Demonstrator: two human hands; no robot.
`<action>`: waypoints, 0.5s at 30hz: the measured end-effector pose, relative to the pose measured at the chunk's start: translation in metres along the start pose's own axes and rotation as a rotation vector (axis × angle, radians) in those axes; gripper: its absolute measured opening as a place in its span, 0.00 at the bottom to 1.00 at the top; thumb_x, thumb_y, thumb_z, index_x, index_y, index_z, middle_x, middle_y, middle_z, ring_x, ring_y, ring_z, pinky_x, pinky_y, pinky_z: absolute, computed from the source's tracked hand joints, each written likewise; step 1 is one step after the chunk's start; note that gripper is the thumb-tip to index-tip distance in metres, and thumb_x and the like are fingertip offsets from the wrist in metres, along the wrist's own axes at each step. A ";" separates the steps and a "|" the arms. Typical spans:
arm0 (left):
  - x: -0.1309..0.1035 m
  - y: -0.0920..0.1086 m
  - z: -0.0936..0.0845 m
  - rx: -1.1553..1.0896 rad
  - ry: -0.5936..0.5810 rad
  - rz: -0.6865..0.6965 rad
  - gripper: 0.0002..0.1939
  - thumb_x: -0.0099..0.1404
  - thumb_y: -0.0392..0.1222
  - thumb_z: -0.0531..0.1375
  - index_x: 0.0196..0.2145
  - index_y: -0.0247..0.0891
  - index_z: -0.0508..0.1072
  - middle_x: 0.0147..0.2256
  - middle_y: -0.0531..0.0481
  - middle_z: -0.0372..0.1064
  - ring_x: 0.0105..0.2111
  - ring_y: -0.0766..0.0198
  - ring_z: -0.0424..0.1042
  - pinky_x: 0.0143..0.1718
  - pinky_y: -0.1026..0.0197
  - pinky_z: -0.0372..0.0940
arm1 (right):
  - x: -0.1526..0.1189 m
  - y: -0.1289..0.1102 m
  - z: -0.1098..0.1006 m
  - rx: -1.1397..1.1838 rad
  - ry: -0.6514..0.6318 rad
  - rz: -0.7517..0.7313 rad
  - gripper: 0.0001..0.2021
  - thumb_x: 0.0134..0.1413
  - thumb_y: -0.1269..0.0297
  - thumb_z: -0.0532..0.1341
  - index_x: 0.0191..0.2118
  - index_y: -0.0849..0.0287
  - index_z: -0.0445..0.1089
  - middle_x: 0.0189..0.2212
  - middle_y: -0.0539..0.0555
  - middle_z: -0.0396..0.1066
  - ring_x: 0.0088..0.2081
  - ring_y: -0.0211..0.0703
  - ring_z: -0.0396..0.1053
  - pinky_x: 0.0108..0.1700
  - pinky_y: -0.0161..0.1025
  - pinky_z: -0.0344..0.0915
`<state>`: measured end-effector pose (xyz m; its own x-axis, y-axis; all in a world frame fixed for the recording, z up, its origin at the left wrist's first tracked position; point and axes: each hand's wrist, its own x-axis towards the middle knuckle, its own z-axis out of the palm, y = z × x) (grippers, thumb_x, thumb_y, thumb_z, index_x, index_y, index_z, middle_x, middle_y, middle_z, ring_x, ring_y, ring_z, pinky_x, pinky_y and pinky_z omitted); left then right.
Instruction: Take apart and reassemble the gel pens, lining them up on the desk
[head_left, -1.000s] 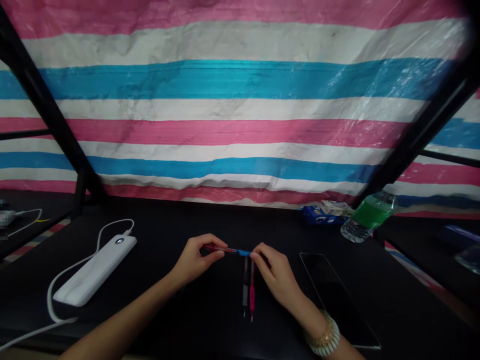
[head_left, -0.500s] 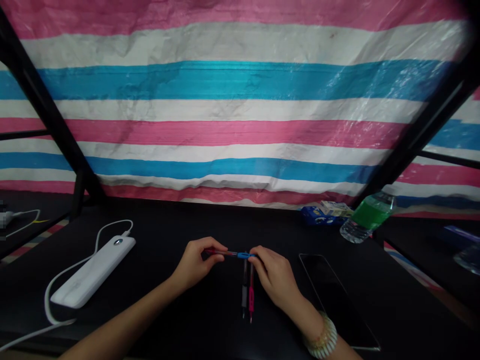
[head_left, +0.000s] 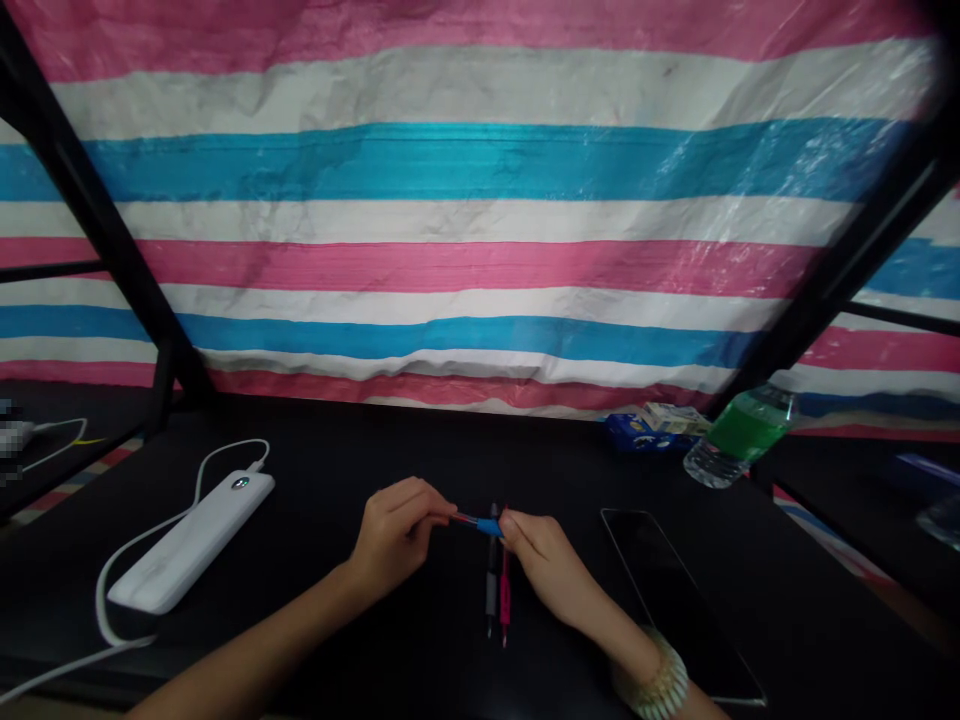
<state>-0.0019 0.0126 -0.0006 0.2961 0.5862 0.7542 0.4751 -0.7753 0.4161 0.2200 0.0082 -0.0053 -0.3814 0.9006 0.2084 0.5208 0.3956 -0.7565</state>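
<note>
Between my two hands is a pen (head_left: 466, 519) with a clear barrel and a blue grip, held sideways above the table. My left hand (head_left: 401, 530) pinches its left end, and part of the pen is hidden behind those fingers. At the blue grip, the fingers of my right hand (head_left: 544, 555) are closed on the other end, covering its tip. Below the held pen, a pen with a dark grey grip (head_left: 490, 592) and a pink pen (head_left: 505, 598) lie side by side, points toward me. My right hand partly covers the pink pen's upper end.
On the black table (head_left: 360, 450), a white power bank (head_left: 191, 545) with a cable (head_left: 105, 590) lies left. A dark phone (head_left: 679, 600) lies right of my right hand. A tilted water bottle (head_left: 742, 430) and small blue box (head_left: 637, 433) sit at back right, before a striped sheet (head_left: 480, 270).
The held pen has tilted, its blue end now slightly lower. My left fingers have curled in more and my right fingers have wrapped further around the blue grip.
</note>
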 end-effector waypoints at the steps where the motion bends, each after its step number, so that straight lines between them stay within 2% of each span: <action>1: 0.000 0.001 -0.001 0.007 0.005 0.017 0.10 0.63 0.27 0.57 0.33 0.39 0.75 0.31 0.48 0.76 0.31 0.63 0.74 0.32 0.61 0.68 | 0.001 0.000 0.000 0.048 -0.003 0.007 0.26 0.67 0.46 0.43 0.21 0.57 0.53 0.19 0.46 0.55 0.22 0.36 0.54 0.26 0.34 0.49; 6: 0.002 0.004 -0.005 0.051 0.021 0.086 0.12 0.63 0.27 0.55 0.34 0.40 0.76 0.30 0.49 0.77 0.29 0.63 0.74 0.31 0.60 0.68 | 0.003 -0.001 -0.001 0.259 -0.094 0.091 0.30 0.60 0.36 0.45 0.19 0.56 0.51 0.17 0.45 0.49 0.20 0.34 0.47 0.22 0.33 0.46; 9: 0.003 0.002 -0.006 0.074 0.000 0.080 0.11 0.63 0.28 0.57 0.34 0.41 0.76 0.31 0.49 0.77 0.30 0.63 0.75 0.32 0.60 0.68 | 0.004 -0.002 -0.002 0.323 -0.098 0.091 0.31 0.59 0.35 0.47 0.20 0.58 0.57 0.16 0.44 0.49 0.20 0.34 0.46 0.22 0.32 0.45; 12: 0.003 0.000 -0.006 0.088 -0.025 0.045 0.08 0.64 0.31 0.59 0.36 0.41 0.76 0.32 0.49 0.78 0.31 0.62 0.75 0.33 0.60 0.67 | 0.005 -0.005 -0.005 0.407 -0.063 0.066 0.28 0.61 0.39 0.48 0.30 0.60 0.69 0.17 0.44 0.51 0.19 0.34 0.49 0.22 0.32 0.47; 15: 0.001 0.000 -0.005 0.086 -0.044 0.028 0.08 0.63 0.33 0.60 0.39 0.41 0.76 0.34 0.48 0.77 0.31 0.62 0.75 0.33 0.60 0.67 | 0.004 -0.009 -0.008 0.443 -0.059 0.046 0.24 0.64 0.44 0.49 0.39 0.61 0.71 0.19 0.44 0.56 0.20 0.34 0.52 0.23 0.32 0.50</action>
<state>-0.0061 0.0122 0.0024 0.3456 0.5758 0.7409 0.5352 -0.7695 0.3484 0.2201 0.0092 0.0075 -0.4151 0.8985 0.1426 0.1654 0.2287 -0.9593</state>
